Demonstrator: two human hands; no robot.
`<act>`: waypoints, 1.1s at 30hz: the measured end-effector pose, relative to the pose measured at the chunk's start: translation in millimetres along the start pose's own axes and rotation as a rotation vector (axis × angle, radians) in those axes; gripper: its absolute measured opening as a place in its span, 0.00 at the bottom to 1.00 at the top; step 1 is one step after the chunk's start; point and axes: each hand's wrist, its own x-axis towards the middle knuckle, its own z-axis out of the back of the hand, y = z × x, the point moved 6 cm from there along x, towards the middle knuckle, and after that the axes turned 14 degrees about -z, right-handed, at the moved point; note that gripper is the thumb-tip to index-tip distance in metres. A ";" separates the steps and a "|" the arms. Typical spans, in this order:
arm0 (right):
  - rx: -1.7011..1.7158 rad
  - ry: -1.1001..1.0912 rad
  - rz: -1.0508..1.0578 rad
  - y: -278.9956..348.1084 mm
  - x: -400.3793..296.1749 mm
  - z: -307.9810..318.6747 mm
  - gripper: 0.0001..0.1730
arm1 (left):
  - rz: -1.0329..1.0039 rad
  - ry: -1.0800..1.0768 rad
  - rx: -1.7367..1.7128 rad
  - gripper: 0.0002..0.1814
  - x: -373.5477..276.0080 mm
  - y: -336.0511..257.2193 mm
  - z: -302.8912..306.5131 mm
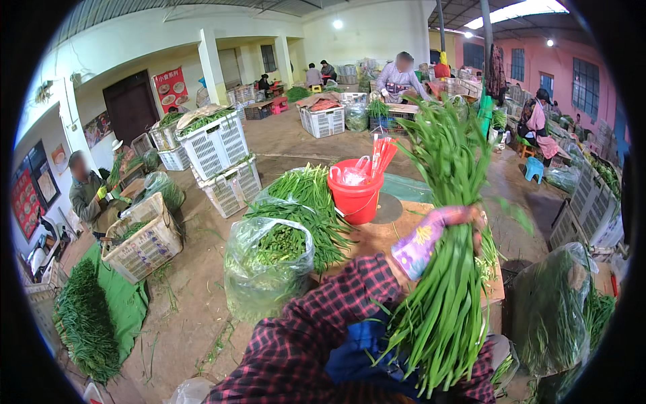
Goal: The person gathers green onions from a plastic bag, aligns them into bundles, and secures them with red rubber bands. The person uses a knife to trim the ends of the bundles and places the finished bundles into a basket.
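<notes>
My left hand (464, 216), in a purple floral glove or cuff, grips a large upright bundle of long flat green leaves (444, 293), which look like garlic chives. The leaves fan out above the fist and hang over my lap below it. My right hand is not in view; only part of its plaid sleeve (482, 371) shows behind the leaves. Under and beyond the bundle is a wooden tabletop (368, 240). A red plastic bucket (356, 194) there holds red strips (384, 151) and a clear plastic bag (353, 174).
Left of the table stands a clear bag of cut greens (267, 272), with loose greens (308, 192) behind it. Stacked white crates (217, 146) are farther left. A large filled plastic bag (550, 308) stands at right. Co-workers (401, 83) sit or stand around the hall.
</notes>
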 end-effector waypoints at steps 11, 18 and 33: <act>-1.515 -0.492 0.582 -105.1 -65.9 15.9 0.30 | -0.264 -0.339 0.242 0.15 19.0 -62.2 93.6; 1.126 0.035 -0.241 -114.5 -20.0 -3.2 0.31 | -0.395 -0.366 0.403 0.14 53.6 -100.7 125.7; -0.642 -0.338 -0.187 -111.3 -53.6 48.7 0.22 | -0.723 -0.603 0.442 0.13 51.7 -147.1 129.2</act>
